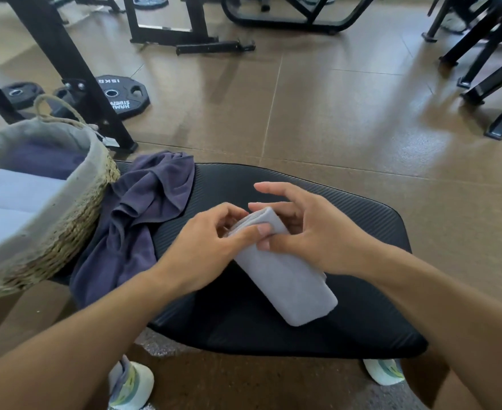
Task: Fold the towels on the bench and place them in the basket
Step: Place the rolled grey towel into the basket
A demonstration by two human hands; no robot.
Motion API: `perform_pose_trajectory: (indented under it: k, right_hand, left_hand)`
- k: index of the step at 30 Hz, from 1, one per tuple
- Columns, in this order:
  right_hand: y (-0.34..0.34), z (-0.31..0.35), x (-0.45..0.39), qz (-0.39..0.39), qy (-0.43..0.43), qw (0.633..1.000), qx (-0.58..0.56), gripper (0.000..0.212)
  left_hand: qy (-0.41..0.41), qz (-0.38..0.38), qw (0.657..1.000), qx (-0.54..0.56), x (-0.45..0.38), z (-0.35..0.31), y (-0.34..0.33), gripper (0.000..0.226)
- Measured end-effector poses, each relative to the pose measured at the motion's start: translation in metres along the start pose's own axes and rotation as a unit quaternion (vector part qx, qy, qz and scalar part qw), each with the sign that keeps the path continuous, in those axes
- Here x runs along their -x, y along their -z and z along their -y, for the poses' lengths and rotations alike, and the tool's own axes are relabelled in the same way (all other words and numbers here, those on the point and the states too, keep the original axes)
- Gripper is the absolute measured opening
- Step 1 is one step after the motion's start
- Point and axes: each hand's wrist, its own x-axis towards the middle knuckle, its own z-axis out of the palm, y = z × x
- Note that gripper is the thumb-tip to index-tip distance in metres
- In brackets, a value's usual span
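Head view: both hands [273,235] pinch grey towel [285,279].

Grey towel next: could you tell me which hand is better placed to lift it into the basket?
Probably the left hand: it already pinches the grey towel, and the basket sits on that side. The right hand would have to cross over.

Pale grey towel [285,279], dark purple towel [143,208], black ribbed bench [347,208], tan woven basket [66,232]
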Motion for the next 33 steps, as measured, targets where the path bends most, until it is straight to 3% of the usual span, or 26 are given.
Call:
perform_pose_trajectory:
  k: [3, 8, 12, 16, 18, 24, 29, 33]
  right_hand:
    - [-0.007, 0.003, -0.006, 0.010, 0.011, 0.998, 0.055, 0.083]
    - [-0.016, 0.009, -0.010, 0.082, -0.011, 0.990, 0.114, 0.040]
    - [-0.032, 0.016, -0.016, 0.117, -0.012, 0.983, 0.143, 0.030]
    - [-0.043, 0.017, -0.025, 0.132, 0.002, 0.976, 0.174, 0.030]
    - [-0.047, 0.019, -0.026, 0.122, 0.013, 0.978, 0.168, 0.031]
    - [-0.066, 0.026, -0.030, 0.041, 0.070, 0.991, 0.104, 0.037]
    - [-0.080, 0.045, -0.038, -0.005, 0.106, 0.990, 0.090, 0.039]
    - [-0.089, 0.071, -0.058, -0.043, 0.125, 0.988, 0.076, 0.038]
  left_hand:
    - [-0.014, 0.011, 1.000, -0.001, 0.002, 0.006, 0.004, 0.034]
    - [-0.001, -0.032, 0.999, -0.038, 0.004, 0.025, 0.018, 0.037]
    - [0.024, -0.039, 0.998, -0.035, 0.011, 0.046, 0.028, 0.047]
    - [0.013, 0.015, 0.998, -0.054, 0.019, 0.053, 0.044, 0.020]
    - [-0.006, 0.022, 0.997, -0.068, 0.023, 0.052, 0.053, 0.017]
    - [-0.040, -0.106, 0.986, -0.123, 0.038, 0.058, 0.066, 0.027]
    - [-0.125, -0.188, 0.961, -0.159, 0.050, 0.056, 0.088, 0.030]
    - [-0.094, -0.258, 0.946, -0.172, 0.058, 0.064, 0.124, 0.042]
